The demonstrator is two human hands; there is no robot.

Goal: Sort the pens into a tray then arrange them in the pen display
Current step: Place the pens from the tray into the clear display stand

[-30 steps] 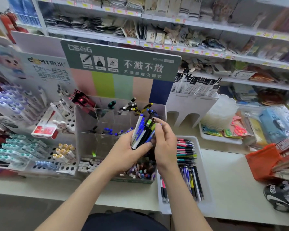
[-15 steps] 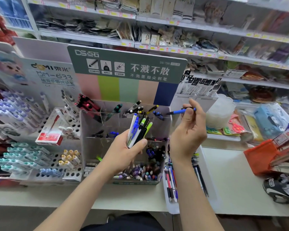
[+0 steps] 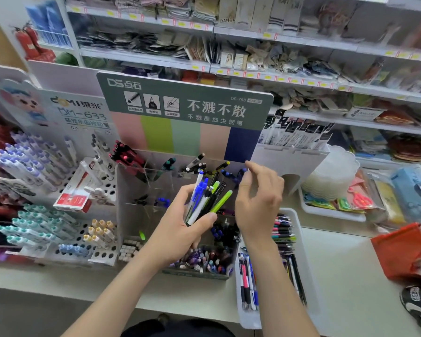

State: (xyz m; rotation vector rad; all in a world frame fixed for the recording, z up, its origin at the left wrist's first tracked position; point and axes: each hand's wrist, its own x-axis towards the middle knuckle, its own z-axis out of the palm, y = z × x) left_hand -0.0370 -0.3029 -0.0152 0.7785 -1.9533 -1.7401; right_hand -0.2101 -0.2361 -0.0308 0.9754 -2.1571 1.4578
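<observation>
My left hand (image 3: 178,229) grips a bundle of pens (image 3: 204,198), blue, white, black and lime green, held upright in front of the clear pen display (image 3: 136,190). My right hand (image 3: 258,200) hovers beside the bundle with relaxed fingers and holds nothing. Its fingertips are close to blue pens (image 3: 237,173) leaning in the display's top right compartment. The white tray (image 3: 299,229) lies to the right of the display. It holds rows of sorted pens (image 3: 283,231), partly hidden by my right forearm.
A pegged stand with purple and teal pens (image 3: 32,222) stands to the left of the display. A red pen box (image 3: 74,199) leans on it. Stacked clear containers (image 3: 331,181) and an orange bag (image 3: 401,251) sit to the right, with stocked shelves behind.
My right hand drew a blue pen from the bundle, lifted it to the right, then came back toward the top right compartment and now holds nothing. The left hand kept its bundle.
</observation>
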